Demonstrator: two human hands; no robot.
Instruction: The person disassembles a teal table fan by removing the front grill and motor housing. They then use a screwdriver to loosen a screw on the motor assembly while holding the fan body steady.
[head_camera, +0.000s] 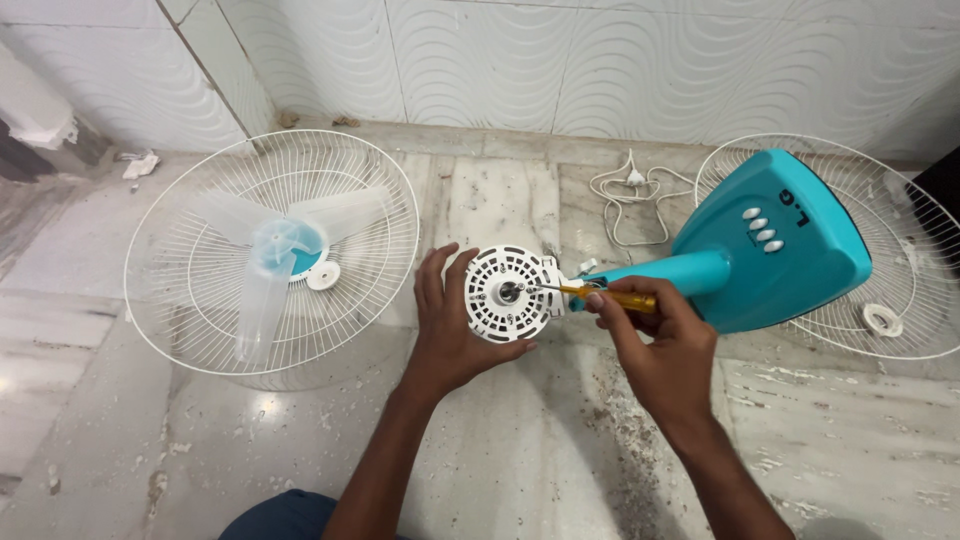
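A teal fan body (770, 245) lies on its side on the marble floor (520, 440), and everything else is placed here from it. Its broad base with a row of small white buttons sits toward the right, and its neck runs left to a round white motor housing (508, 295) at the fan body's left end. Under and behind the base, to the fan body's right, lies a white wire grille (900, 250) with a small white ring (882, 320) resting on it. Well to the left of the fan body lies a second white wire grille (270, 250), with a translucent three-blade propeller (275, 255) lying in it and a small white cap (323, 275) just beside the blade hub. Just behind the fan body's neck, toward the tiled wall (600, 60), a white power cord (630, 195) is looped on the floor. At the fan body's left end the left hand (450, 320) cups the motor housing from the left and below, its fingers spread wide around the rim and touching it. The right hand (650, 340) is just in front of the neck, its fingers closed narrowly around the yellow handle of a screwdriver (600, 293); the thin metal shaft runs left and its tip meets the face of the motor housing near its centre shaft. A crumpled scrap (140, 165) lies far left of the fan body by the wall.
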